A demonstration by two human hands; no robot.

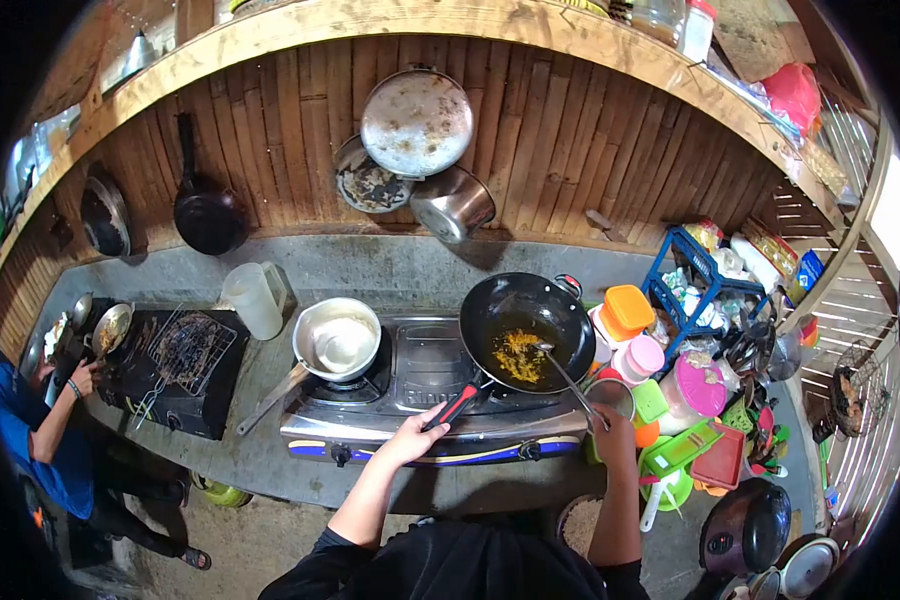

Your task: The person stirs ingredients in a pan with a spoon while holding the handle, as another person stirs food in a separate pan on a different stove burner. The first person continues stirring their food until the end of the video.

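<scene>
My left hand (420,436) is closed around the red and black handle of a black wok (480,310), which sits over the right burner of the gas stove (435,365). Yellow-orange chopped food (519,355) lies in dark liquid at the bottom of the wok. In my right hand (610,430) is the handle of a metal spatula (567,378); its head reaches into the wok, at the edge of the food. On the left burner stands a light metal saucepan (341,316) with a long handle pointing toward the front left.
A clear plastic pitcher (253,300) stands left of the stove, beside a black grill with a wire rack (192,350). At far left, another person in a blue shirt (15,420) holds a pan. Colourful containers (700,383) and a blue basket (705,265) crowd the right side. Pots (417,122) hang behind.
</scene>
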